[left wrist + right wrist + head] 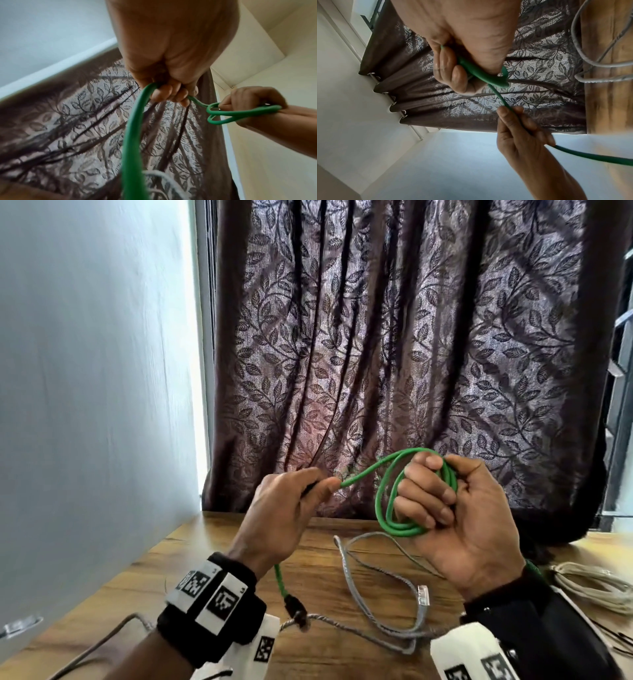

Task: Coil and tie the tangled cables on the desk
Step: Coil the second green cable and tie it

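Observation:
A green cable is held up above the wooden desk. My right hand grips its coiled loops, fingers curled through them; in the right wrist view the coil passes under the fingers. A strand runs left to my left hand, which grips it in a fist. Below that hand the green tail hangs to its dark plug on the desk. A grey braided cable lies looped on the desk beneath both hands, with a clear plug.
A dark leaf-patterned curtain hangs behind the desk, with a pale wall on the left. A bundle of beige cable lies at the desk's right edge. A small clear object sits at the far left edge.

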The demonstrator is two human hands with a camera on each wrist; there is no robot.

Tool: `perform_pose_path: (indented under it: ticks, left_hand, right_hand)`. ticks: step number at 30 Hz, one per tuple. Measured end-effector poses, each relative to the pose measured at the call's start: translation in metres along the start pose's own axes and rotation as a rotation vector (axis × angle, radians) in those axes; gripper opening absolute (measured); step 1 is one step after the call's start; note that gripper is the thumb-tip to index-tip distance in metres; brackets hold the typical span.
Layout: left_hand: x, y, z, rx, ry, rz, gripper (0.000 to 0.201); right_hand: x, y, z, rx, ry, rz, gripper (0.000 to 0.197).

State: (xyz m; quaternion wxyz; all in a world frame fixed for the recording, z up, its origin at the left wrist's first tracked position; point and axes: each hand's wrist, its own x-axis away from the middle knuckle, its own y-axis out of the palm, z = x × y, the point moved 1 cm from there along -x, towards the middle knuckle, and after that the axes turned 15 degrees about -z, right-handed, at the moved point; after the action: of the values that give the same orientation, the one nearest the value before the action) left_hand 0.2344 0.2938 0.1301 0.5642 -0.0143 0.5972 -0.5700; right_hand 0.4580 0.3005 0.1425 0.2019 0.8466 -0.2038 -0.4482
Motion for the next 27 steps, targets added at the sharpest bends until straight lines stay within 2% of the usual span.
perform_pose_path:
  ticks: [3,7,13,19,22,23,24,27]
  left_hand:
    - [0.001,0.014,0.007,0.084,-0.077,-0.081,0.041]
    - [0.004,0.036,0.02,0.315,-0.179,-0.277,0.038]
    - [0.009,0.048,0.035,0.542,-0.233,-0.529,0.034]
    - [0.014,0.046,0.047,0.559,-0.275,-0.773,0.025]
    - [0.016,0.041,0.05,0.556,-0.261,-0.8,0.058]
    - [0.016,0.038,0.051,0.583,-0.258,-0.784,0.063]
    - [0.015,0.035,0.052,0.641,-0.253,-0.77,0.059]
    - [0.012,0.026,0.054,0.818,-0.249,-0.758,0.025]
  right_hand:
    - [-0.001,0.004,0.0,-0.008,-0.033,0.019,0.032]
    - [-0.003,0.007,0.006,0.021,-0.06,0.057,0.031]
    - [-0.004,0.007,0.013,0.173,-0.081,0.107,0.027]
    - [-0.001,0.0,0.004,0.311,-0.138,0.232,0.024]
    - [0.002,-0.007,-0.002,0.441,-0.173,0.296,0.026]
    - [0.003,-0.009,-0.004,0.461,-0.18,0.315,0.031]
    - [0.005,-0.012,-0.006,0.472,-0.182,0.335,0.038]
    - [0.007,-0.019,-0.01,0.522,-0.15,0.385,0.056]
